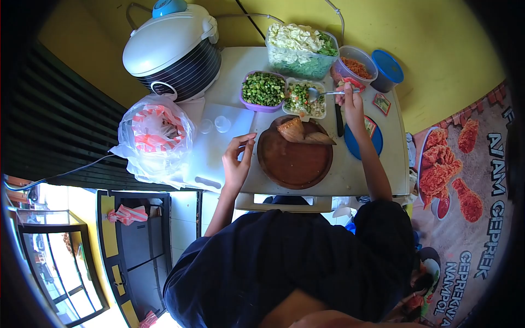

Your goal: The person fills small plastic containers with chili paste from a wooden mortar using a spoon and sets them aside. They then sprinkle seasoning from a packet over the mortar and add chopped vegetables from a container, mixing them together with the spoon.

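Observation:
My right hand grips a metal spoon. The spoon's bowl rests over chopped vegetables in a small white container, green, white and orange bits among them. My left hand hovers at the left side of a round wooden mortar dish, its fingers bent, thumb close to the fingertips, and nothing visible in it. A curved brown wooden pestle lies across the dish's far side. Beside the white container stands a purple tub of chopped green vegetables. A dark-handled knife lies right of the dish.
Behind are a clear box of shredded cabbage and greens, a tub of orange shreds and a blue-lidded container. A blue lid lies at right. A rice cooker, plastic bag and white board are left.

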`<action>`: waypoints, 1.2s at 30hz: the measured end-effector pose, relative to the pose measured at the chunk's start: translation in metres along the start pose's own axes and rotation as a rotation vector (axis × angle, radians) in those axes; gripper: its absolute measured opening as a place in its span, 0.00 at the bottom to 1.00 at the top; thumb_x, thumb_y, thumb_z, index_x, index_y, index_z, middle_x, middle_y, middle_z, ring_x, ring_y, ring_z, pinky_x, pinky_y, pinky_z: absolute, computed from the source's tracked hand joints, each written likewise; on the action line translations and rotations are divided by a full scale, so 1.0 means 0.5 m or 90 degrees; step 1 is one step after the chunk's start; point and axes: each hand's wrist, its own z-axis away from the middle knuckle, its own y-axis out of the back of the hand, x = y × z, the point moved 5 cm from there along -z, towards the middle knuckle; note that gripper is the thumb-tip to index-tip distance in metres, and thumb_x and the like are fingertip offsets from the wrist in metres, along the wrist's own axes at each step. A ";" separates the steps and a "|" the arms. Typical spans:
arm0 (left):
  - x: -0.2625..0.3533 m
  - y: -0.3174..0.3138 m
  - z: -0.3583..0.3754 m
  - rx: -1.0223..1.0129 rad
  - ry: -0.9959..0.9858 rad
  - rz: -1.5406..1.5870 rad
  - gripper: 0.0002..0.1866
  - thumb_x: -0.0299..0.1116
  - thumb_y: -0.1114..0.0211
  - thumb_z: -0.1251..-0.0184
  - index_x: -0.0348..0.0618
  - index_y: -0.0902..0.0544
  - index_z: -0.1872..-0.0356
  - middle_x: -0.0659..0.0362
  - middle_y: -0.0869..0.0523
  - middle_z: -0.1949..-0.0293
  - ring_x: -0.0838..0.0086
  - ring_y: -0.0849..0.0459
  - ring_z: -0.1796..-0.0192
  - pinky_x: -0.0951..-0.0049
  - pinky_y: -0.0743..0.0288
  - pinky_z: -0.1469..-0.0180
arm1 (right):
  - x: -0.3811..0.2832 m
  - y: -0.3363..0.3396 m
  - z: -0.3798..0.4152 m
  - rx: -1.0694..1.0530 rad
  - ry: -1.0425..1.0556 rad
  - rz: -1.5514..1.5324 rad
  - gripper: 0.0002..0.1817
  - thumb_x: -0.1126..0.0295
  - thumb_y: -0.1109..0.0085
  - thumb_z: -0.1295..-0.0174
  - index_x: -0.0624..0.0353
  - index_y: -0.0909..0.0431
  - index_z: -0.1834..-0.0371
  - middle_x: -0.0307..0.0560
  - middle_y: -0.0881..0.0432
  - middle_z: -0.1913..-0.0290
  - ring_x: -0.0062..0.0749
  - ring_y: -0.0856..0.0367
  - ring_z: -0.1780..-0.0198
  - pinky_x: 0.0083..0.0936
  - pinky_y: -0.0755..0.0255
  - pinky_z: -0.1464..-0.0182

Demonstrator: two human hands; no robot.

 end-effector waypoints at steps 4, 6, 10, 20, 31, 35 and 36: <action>-0.013 -0.004 0.008 -0.006 0.001 0.003 0.10 0.24 0.42 0.32 0.34 0.20 0.53 0.56 0.18 0.55 0.76 0.19 0.53 0.76 0.26 0.49 | 0.025 0.013 0.010 0.033 -0.037 -0.068 0.23 0.56 0.61 0.26 0.65 0.24 0.64 0.38 0.27 0.77 0.18 0.32 0.74 0.18 0.36 0.68; -0.016 -0.003 0.010 -0.005 0.002 -0.003 0.09 0.24 0.42 0.32 0.34 0.20 0.53 0.56 0.18 0.55 0.75 0.19 0.53 0.76 0.26 0.48 | 0.032 0.016 0.015 0.042 -0.052 -0.103 0.23 0.55 0.61 0.26 0.65 0.25 0.64 0.39 0.27 0.77 0.18 0.32 0.74 0.18 0.36 0.68; -0.008 -0.006 0.013 -0.011 0.002 -0.022 0.10 0.24 0.42 0.32 0.34 0.19 0.53 0.55 0.18 0.55 0.75 0.19 0.53 0.75 0.26 0.48 | 0.034 0.020 0.023 0.050 -0.053 -0.157 0.23 0.54 0.60 0.27 0.65 0.26 0.62 0.40 0.26 0.76 0.19 0.32 0.73 0.18 0.36 0.67; -0.013 -0.009 0.021 -0.025 -0.039 -0.043 0.10 0.22 0.42 0.34 0.35 0.19 0.54 0.54 0.19 0.54 0.72 0.19 0.52 0.73 0.25 0.46 | 0.017 0.032 0.060 0.049 -0.069 -0.206 0.22 0.54 0.60 0.27 0.65 0.27 0.62 0.41 0.27 0.75 0.20 0.32 0.71 0.18 0.37 0.65; -0.020 -0.012 0.020 -0.023 -0.014 -0.041 0.10 0.21 0.42 0.34 0.35 0.19 0.54 0.54 0.18 0.54 0.72 0.19 0.51 0.74 0.26 0.46 | -0.077 0.009 0.210 -0.082 -0.088 -0.152 0.20 0.58 0.62 0.26 0.64 0.27 0.64 0.40 0.28 0.72 0.20 0.31 0.69 0.19 0.36 0.64; -0.026 -0.011 0.020 -0.018 0.004 -0.016 0.10 0.22 0.42 0.34 0.34 0.20 0.54 0.55 0.18 0.54 0.74 0.19 0.51 0.75 0.27 0.45 | -0.111 -0.020 0.256 -0.198 -0.004 -0.014 0.17 0.64 0.61 0.26 0.65 0.25 0.63 0.41 0.26 0.70 0.22 0.29 0.68 0.19 0.33 0.62; -0.026 -0.011 0.019 -0.007 -0.002 -0.012 0.09 0.22 0.42 0.34 0.34 0.19 0.55 0.55 0.18 0.55 0.74 0.18 0.53 0.75 0.26 0.47 | -0.120 -0.022 0.264 -0.206 0.031 0.003 0.16 0.66 0.60 0.27 0.65 0.24 0.63 0.41 0.26 0.70 0.22 0.28 0.67 0.19 0.33 0.62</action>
